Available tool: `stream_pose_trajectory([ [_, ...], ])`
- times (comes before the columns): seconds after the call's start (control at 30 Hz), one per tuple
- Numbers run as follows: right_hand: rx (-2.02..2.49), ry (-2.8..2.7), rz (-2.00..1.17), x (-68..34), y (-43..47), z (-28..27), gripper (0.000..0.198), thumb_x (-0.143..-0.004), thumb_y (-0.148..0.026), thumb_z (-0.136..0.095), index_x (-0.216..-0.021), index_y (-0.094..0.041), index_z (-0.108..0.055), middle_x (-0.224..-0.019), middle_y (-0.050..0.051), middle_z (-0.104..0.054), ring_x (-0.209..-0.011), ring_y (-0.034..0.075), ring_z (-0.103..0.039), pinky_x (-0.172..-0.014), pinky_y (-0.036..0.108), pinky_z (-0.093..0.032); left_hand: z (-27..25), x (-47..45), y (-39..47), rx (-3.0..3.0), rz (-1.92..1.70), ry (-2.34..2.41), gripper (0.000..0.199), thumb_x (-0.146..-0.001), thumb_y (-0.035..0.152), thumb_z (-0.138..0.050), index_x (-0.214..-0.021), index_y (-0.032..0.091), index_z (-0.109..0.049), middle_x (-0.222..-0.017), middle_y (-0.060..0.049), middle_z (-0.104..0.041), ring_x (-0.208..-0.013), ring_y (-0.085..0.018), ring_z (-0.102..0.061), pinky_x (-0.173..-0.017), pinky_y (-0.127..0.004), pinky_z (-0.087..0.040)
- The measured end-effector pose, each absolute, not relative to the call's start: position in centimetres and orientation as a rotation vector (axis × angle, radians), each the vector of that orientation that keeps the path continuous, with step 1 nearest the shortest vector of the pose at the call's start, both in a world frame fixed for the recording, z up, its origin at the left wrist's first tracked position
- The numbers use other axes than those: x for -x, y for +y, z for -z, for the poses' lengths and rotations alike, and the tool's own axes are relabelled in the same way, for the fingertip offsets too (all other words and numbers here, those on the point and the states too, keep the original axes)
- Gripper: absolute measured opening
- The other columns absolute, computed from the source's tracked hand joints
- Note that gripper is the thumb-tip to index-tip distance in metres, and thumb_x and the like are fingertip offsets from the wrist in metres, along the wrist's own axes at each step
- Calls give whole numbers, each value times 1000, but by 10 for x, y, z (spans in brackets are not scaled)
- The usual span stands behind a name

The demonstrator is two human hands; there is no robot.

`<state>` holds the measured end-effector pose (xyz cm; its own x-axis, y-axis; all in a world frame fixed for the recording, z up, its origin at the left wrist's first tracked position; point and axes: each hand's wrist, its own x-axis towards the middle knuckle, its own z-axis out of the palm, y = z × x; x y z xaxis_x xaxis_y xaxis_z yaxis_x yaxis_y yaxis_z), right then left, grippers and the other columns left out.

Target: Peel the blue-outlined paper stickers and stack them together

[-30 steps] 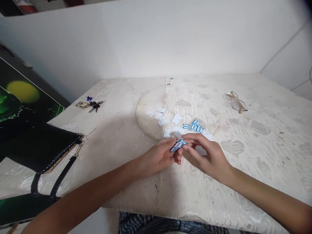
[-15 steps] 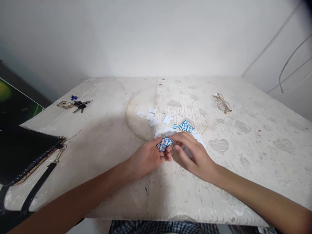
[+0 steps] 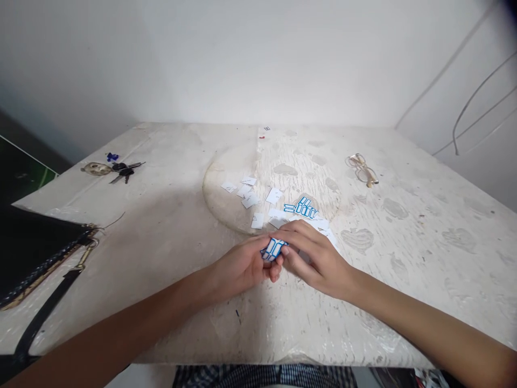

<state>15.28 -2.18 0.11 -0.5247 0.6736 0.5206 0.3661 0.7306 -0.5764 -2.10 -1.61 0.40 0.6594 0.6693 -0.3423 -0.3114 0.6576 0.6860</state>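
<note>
Small paper pieces with blue outlines [image 3: 273, 250] are bunched in my left hand [image 3: 252, 262], its fingers curled round them from below. My right hand [image 3: 319, 258] is closed over their right side, thumb and fingertips pinching the edge of a piece. Just beyond my hands lies a pile of similar blue-outlined paper cutouts [image 3: 304, 207], overlapping each other. Around that pile are white paper slips [image 3: 274, 195], some with faint printed writing. A few slips are partly hidden behind my right hand.
Keys with a keyring [image 3: 124, 170] and a blue bit [image 3: 112, 157] lie at the table's left. Eyeglasses [image 3: 362, 170] rest at the right. A black bag [image 3: 40, 258] with a strap sits at the left edge. A plastic-covered table [image 3: 169, 312] meets a white wall.
My right thumb and fingers have closed in on the paper pieces held in my left hand. The pieces have shifted slightly, and the whole view has moved a little.
</note>
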Motion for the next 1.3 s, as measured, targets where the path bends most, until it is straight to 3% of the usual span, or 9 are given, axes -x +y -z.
stream_pose_trajectory([
  [0.47, 768, -2166, -582, -155, -20, 2, 17, -86, -14, -50, -101, -19, -57, -91, 6, -52, -85, 17, -51, -74, 33, -44, -2, 20, -15, -694, -593, 628, 23, -87, 29, -43, -74, 12, -51, -64, 0, -48, -55, -10, -48, -56, -24, -41],
  [0.73, 739, -2094, -697, -153, -23, 1, 31, -84, -10, -51, -114, -19, -54, -90, 5, -52, -82, 15, -52, -70, 29, -46, -2, 20, -15, -690, -567, 564, 22, -87, 28, -45, -76, 12, -55, -64, -1, -53, -58, -11, -51, -58, -24, -41],
  [0.9, 805, -1990, -790, -154, -25, -3, 29, -85, -7, -47, -108, -20, -59, -82, 3, -51, -67, 11, -50, -57, 25, -43, 3, 23, -12, -676, -528, 493, 32, -90, 36, -39, -88, 10, -57, -74, -6, -59, -63, -13, -56, -62, -27, -44],
  [1.03, 919, -1895, -860, -154, -23, -4, 21, -85, -12, -50, -99, -19, -63, -82, 4, -53, -68, 12, -50, -53, 25, -40, -1, 27, -11, -677, -458, 522, 36, -92, 42, -33, -90, 12, -54, -75, -6, -59, -59, -11, -56, -60, -25, -43],
  [1.3, 937, -1596, -1267, -152, -24, 1, 14, -84, -22, -55, -98, -21, -57, -64, -3, -48, -51, 8, -46, -46, 23, -37, -10, 26, -13, -686, -481, 559, 27, -92, 35, -36, -89, 14, -53, -68, -1, -53, -49, -7, -50, -52, -21, -39],
])
